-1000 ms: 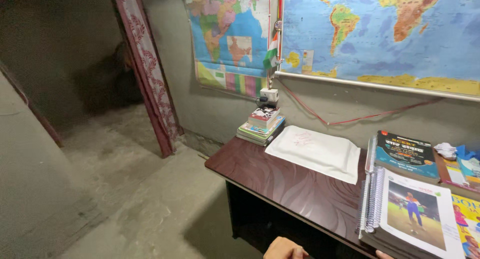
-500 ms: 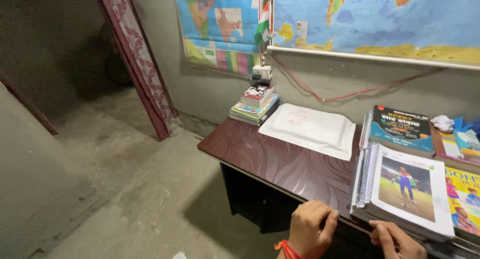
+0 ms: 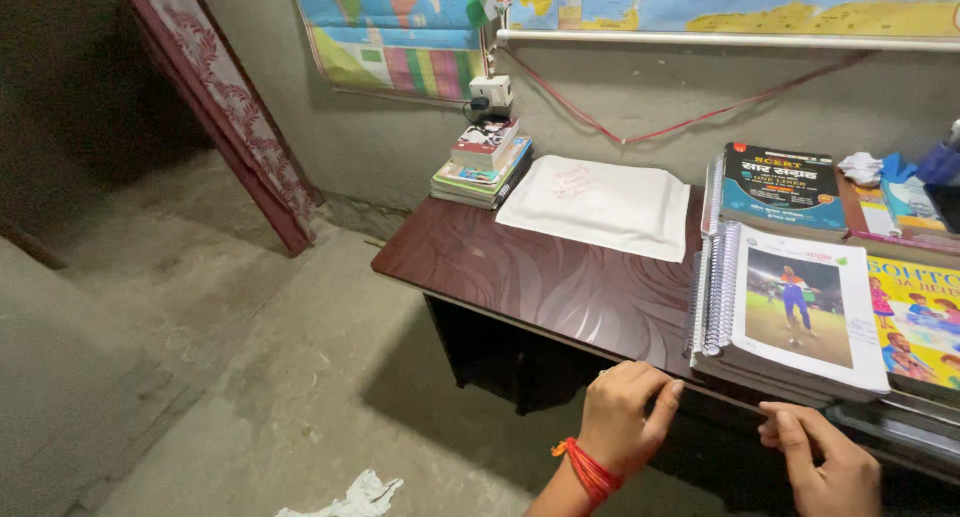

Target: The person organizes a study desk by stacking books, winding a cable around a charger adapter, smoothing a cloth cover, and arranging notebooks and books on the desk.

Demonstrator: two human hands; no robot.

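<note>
My left hand, with a red thread around its wrist, curls its fingers on the front edge of a dark brown wooden desk. My right hand grips the same edge a little further right. Just above both hands lies a stack of spiral-bound notebooks with a picture of a sports player on top. What is under the edge is hidden in shadow.
A white flat packet and a pile of books lie at the desk's back left, with a dark book and colourful books to the right. Wall maps hang above. A red patterned curtain hangs left. Crumpled paper lies on the concrete floor.
The view has dropped and moved closer to the desk. Both hands have come up into view and settled on the desk's front edge.
</note>
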